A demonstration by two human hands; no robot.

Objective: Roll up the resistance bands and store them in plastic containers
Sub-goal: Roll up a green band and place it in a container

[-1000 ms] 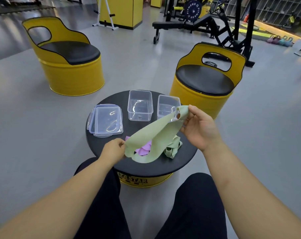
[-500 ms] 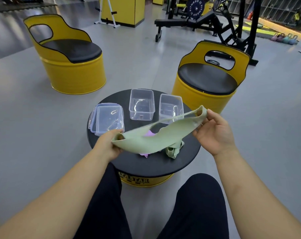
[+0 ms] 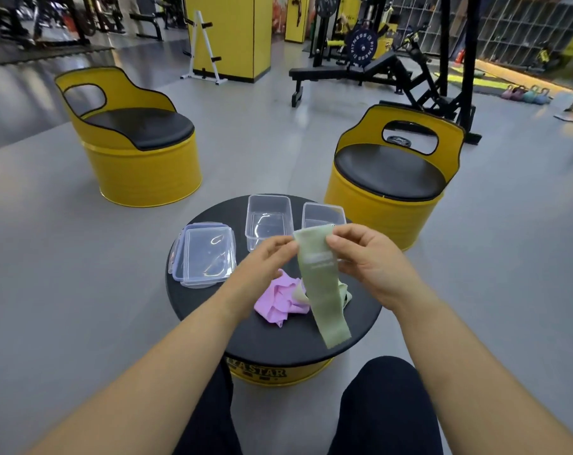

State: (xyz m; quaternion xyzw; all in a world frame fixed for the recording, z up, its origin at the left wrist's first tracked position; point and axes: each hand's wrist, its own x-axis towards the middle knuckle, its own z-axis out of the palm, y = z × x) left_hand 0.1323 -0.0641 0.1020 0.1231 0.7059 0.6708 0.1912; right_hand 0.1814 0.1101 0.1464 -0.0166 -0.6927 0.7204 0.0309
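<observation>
Hanging flat above the table (image 3: 278, 339), the green band (image 3: 321, 290) is no longer stretched wide; the left hand (image 3: 265, 257) and right hand (image 3: 367, 261) have come together, each grip pinching its top edge. Rolling can likely start from there; the two clear containers (image 3: 268, 198) stand empty behind.

Lids (image 3: 206, 254) left of containers (image 3: 268, 218), bands (image 3: 281, 300) before them, on table (image 3: 278, 343)

the white print on the green band (image 3: 322, 300) is blurring past reading; the band is covering the right container (image 3: 324, 214)'s near wall.
</observation>
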